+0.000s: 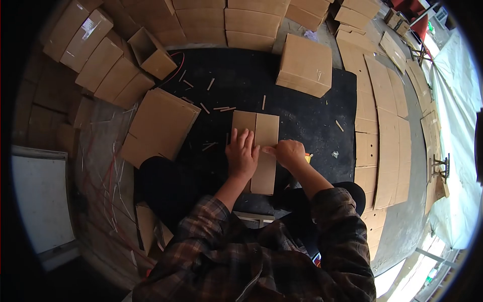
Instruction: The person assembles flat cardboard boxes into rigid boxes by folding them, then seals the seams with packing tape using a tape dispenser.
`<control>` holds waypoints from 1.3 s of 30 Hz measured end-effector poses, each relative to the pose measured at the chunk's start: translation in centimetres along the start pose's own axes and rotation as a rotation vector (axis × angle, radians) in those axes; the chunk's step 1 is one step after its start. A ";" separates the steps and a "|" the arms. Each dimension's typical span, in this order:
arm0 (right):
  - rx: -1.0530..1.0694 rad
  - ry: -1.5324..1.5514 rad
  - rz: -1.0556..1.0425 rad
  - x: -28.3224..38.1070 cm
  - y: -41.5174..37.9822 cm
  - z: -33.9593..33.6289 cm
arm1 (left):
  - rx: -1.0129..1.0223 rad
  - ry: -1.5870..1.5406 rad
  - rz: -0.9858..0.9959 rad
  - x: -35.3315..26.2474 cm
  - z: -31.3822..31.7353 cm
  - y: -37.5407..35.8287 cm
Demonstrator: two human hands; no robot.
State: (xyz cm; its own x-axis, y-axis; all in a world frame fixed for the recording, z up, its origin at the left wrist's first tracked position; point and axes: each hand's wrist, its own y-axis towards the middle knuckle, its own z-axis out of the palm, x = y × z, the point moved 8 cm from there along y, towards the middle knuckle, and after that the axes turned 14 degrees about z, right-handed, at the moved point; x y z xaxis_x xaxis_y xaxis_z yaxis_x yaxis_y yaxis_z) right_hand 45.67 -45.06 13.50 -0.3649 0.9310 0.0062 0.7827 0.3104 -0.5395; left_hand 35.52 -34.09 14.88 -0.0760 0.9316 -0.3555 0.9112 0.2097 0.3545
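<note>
A small flat-topped cardboard box [264, 176] lies in front of me, with a lengthwise seam between its top flaps. My left hand [243, 153] rests on the left flap, fingers stretched out and a little apart. At the box's right edge, my right hand [290, 152] is curled closed, with its thumb side reaching over the top towards the seam. Whatever its fingers hold, if anything, is hidden. Just beside the right wrist shows a small yellow item [308, 157], mostly covered by the arm.
A black mat [312, 121] carries scattered cardboard strips [221, 108]. A large closed box [304, 65] stands at the back right, and a folded carton [161, 123] lies left. Stacked boxes [251, 25] line the back. Flattened cardboard [385, 131] covers the floor at right; red strapping [108, 176] lies left.
</note>
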 end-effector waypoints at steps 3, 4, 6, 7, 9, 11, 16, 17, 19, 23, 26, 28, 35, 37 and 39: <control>0.033 -0.005 0.000 0.1 0.1 -0.6 | -0.012 -0.037 0.030 0.5 0.2 -0.6; 0.034 -0.008 0.005 0.1 0.1 -0.8 | -0.017 -0.036 0.032 1.0 0.2 -0.6; 0.046 -0.013 0.008 0.1 0.2 -0.8 | -0.055 -0.102 0.080 1.0 0.1 -1.1; 0.044 -0.023 0.003 0.2 0.3 -0.9 | -0.049 -0.102 0.075 1.0 0.1 -1.4; 0.042 -0.031 0.006 0.2 0.6 -0.8 | 0.068 -0.065 0.026 0.6 1.1 -1.6; 0.027 -0.069 0.007 0.3 1.0 -0.7 | 0.236 -0.016 -0.067 -1.8 0.4 -1.4; 0.042 -0.067 0.024 0.5 1.1 -0.7 | 0.559 0.072 -0.218 -3.7 1.5 -1.6; 0.043 -0.067 0.032 0.3 1.1 -0.7 | 0.554 0.070 -0.222 -3.7 1.5 -1.6; 0.056 -0.058 0.034 0.2 0.6 -0.7 | 0.564 0.082 -0.228 -3.6 1.3 -1.4; 0.055 -0.097 0.061 -2.1 0.7 -2.9 | 0.553 0.077 -0.211 -2.7 -0.1 -1.3; -0.116 0.105 0.046 -7.0 1.4 -7.2 | 0.561 0.112 0.010 -0.7 -1.4 -1.1; -0.253 0.359 0.005 -8.4 0.2 -11.6 | 0.542 0.110 0.099 1.3 -1.9 -0.3; 0.083 1.414 -0.520 0.9 -2.2 -14.8 | 0.475 0.029 0.219 0.9 -2.0 -1.7; 0.218 1.356 -0.504 2.6 -0.5 -12.2 | 0.483 0.029 0.235 -0.5 -1.7 -2.2; 0.204 1.213 -0.473 3.9 0.4 -10.3 | 0.495 0.072 0.247 -1.9 -1.6 -2.4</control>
State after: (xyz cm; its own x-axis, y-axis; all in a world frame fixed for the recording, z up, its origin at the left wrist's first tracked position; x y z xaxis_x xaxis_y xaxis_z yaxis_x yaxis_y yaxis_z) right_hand 49.77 -39.37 21.95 0.1841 0.3543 0.9168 0.5762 0.7168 -0.3927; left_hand 32.81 -35.86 16.05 0.1522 0.9571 -0.2467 0.9855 -0.1657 -0.0350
